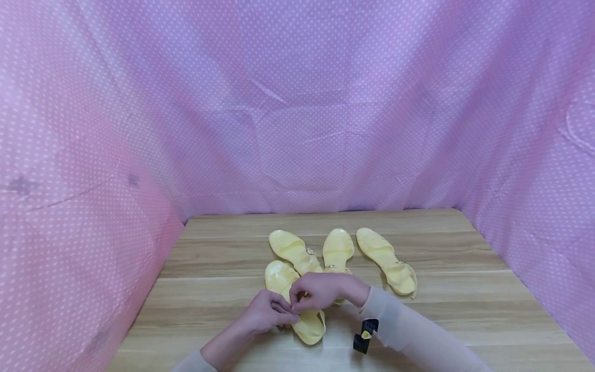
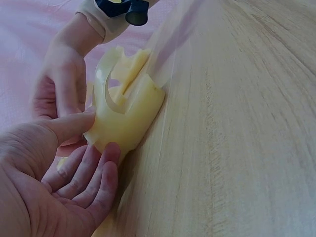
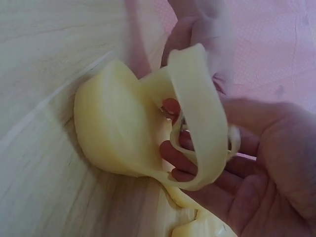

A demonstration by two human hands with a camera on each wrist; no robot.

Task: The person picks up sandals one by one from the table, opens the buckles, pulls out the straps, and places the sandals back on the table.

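Observation:
A pale yellow sandal [image 1: 279, 276] lies on the table with its toe pointing away and its heel towards me. My left hand [image 1: 266, 313] pinches the sandal at its side near the ankle strap, thumb above and fingertips beneath, as the left wrist view shows on the sandal [image 2: 131, 123]. From the other side, my right hand [image 1: 324, 289] holds the strap's end by the buckle. In the right wrist view the strap [image 3: 200, 111] loops above the heel, and a bit of metal shows between the fingers. The buckle itself is mostly hidden by fingertips.
Three more yellow sandals lie beyond my hands: one at the back left [image 1: 288, 245], one in the middle [image 1: 338, 245], partly covered by my right hand, and one at the right [image 1: 378, 250]. A black wrist device [image 1: 365, 336] hangs at my right sleeve. Pink dotted cloth [image 1: 297, 129] surrounds the wooden table [image 1: 455, 310].

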